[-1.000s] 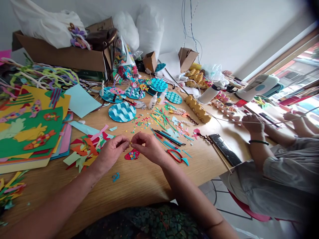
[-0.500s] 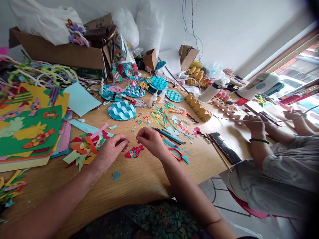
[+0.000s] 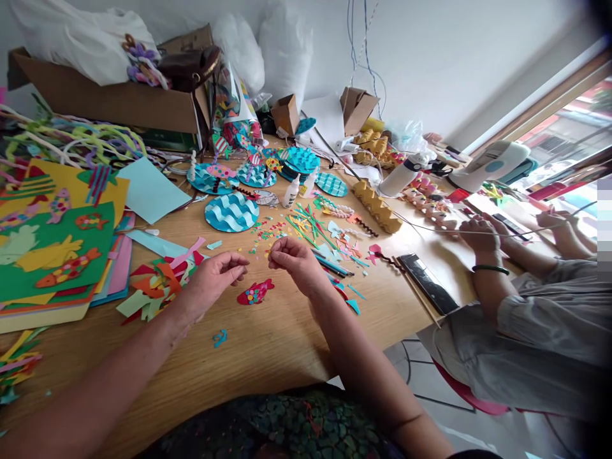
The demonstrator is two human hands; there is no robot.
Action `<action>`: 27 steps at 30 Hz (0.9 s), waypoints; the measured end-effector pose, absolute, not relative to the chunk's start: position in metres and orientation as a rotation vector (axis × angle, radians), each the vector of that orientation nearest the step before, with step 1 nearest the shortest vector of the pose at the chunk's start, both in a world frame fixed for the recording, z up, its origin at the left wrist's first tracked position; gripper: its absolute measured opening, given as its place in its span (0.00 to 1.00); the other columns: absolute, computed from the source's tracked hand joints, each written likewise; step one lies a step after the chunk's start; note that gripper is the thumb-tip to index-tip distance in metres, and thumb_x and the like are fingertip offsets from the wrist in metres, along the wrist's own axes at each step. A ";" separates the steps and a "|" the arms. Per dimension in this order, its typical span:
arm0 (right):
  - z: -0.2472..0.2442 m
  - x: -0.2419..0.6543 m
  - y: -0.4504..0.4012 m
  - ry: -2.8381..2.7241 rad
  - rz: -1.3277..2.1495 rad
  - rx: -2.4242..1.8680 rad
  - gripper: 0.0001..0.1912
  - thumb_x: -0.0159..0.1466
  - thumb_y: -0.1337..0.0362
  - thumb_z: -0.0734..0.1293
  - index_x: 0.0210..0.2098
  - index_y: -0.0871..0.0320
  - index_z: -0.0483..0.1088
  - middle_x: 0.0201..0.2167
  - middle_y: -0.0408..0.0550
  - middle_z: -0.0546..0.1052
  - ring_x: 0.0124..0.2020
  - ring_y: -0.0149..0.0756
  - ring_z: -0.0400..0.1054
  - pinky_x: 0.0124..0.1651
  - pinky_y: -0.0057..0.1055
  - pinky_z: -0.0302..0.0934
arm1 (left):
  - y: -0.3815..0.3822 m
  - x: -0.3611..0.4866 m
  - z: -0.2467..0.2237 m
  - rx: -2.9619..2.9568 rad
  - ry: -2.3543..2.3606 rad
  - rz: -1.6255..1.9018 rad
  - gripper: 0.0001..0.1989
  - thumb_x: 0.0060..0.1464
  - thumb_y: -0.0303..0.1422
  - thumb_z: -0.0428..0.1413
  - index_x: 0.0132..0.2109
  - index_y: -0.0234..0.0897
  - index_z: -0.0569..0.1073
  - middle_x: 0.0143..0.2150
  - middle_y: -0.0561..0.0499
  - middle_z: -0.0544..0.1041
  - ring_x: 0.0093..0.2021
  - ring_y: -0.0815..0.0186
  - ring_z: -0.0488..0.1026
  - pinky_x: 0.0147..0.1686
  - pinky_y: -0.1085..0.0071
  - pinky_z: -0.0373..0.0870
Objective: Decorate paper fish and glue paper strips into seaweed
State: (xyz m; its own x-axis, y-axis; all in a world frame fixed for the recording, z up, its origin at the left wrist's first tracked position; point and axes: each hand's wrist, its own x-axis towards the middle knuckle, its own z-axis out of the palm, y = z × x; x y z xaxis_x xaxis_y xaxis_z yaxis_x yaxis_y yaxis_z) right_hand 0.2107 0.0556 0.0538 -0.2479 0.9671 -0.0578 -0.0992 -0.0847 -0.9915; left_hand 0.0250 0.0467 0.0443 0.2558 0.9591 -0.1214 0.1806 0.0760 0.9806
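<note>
A red paper fish (image 3: 255,292) dotted with coloured circles lies flat on the wooden table between my hands. My left hand (image 3: 215,280) hovers to its left, thumb and fingers loosely curled with a gap between them and nothing seen inside. On the other side, my right hand (image 3: 295,262) is raised slightly beyond the fish, its thumb and forefinger pinched together. Whatever sits in that pinch is too small to make out. Tiny paper dots (image 3: 268,231) are scattered just past my hands. A curly blue paper scrap (image 3: 220,338) rests nearer to me.
Paper offcuts (image 3: 165,280) lie left, beside stacked coloured sheets (image 3: 102,223). Beyond are a blue wavy disc (image 3: 232,212), glue bottles (image 3: 291,192) and pencils (image 3: 335,262). At right, another person's hands (image 3: 480,233) work near a black flat case (image 3: 427,284).
My left thumb and fingers have parted a little. My right hand has shifted slightly right and away from the left, still pinched. The fish stays in place on the table.
</note>
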 end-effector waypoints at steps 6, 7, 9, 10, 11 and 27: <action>0.059 0.214 0.050 -2.070 0.868 -1.325 0.04 0.54 0.72 0.62 0.25 0.61 0.69 0.23 0.41 0.67 0.24 0.23 0.59 0.30 0.22 0.53 | 0.043 0.012 0.040 1.895 1.278 0.600 0.07 0.50 0.34 0.50 0.33 0.37 0.72 0.30 0.53 0.74 0.32 0.66 0.69 0.33 0.71 0.63; 0.060 0.212 0.047 -2.188 0.796 -1.329 0.05 0.54 0.73 0.62 0.25 0.61 0.70 0.25 0.42 0.68 0.25 0.24 0.60 0.31 0.22 0.53 | 0.039 0.012 0.041 1.995 1.253 0.542 0.07 0.51 0.32 0.50 0.33 0.37 0.72 0.31 0.53 0.74 0.33 0.66 0.70 0.34 0.71 0.63; 0.063 0.206 0.041 -2.366 0.715 -1.342 0.06 0.55 0.72 0.63 0.26 0.61 0.71 0.27 0.44 0.69 0.27 0.25 0.61 0.32 0.22 0.52 | 0.030 0.013 0.042 2.153 1.198 0.463 0.08 0.52 0.30 0.48 0.32 0.37 0.72 0.31 0.52 0.73 0.34 0.65 0.69 0.34 0.71 0.63; 0.064 0.204 0.039 -2.424 0.697 -1.355 0.06 0.56 0.72 0.63 0.27 0.61 0.71 0.28 0.45 0.70 0.28 0.25 0.61 0.32 0.22 0.52 | 0.027 0.013 0.042 2.208 1.181 0.438 0.08 0.53 0.29 0.47 0.32 0.36 0.71 0.31 0.51 0.73 0.34 0.65 0.69 0.34 0.71 0.63; 0.065 0.203 0.038 -2.459 0.685 -1.365 0.06 0.56 0.71 0.63 0.27 0.61 0.72 0.29 0.45 0.70 0.29 0.26 0.61 0.32 0.22 0.52 | 0.023 0.012 0.041 2.250 1.174 0.427 0.09 0.54 0.28 0.47 0.32 0.35 0.71 0.31 0.51 0.72 0.35 0.65 0.69 0.34 0.71 0.63; 0.065 0.203 0.038 -2.745 0.491 -1.586 0.08 0.60 0.65 0.60 0.34 0.58 0.72 0.34 0.47 0.73 0.35 0.31 0.67 0.34 0.24 0.54 | 0.011 0.008 0.019 2.570 1.037 0.527 0.10 0.57 0.25 0.45 0.37 0.35 0.71 0.37 0.48 0.72 0.41 0.63 0.68 0.40 0.67 0.67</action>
State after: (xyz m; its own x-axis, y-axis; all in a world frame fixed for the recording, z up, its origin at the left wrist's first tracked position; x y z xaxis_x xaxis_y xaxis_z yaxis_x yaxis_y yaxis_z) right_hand 0.2034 0.0383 0.0652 -0.5097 0.8348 -0.2080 0.8552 0.4650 -0.2290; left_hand 0.0085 0.0112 0.0191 0.6688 0.7115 0.2156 0.5939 -0.6857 0.4208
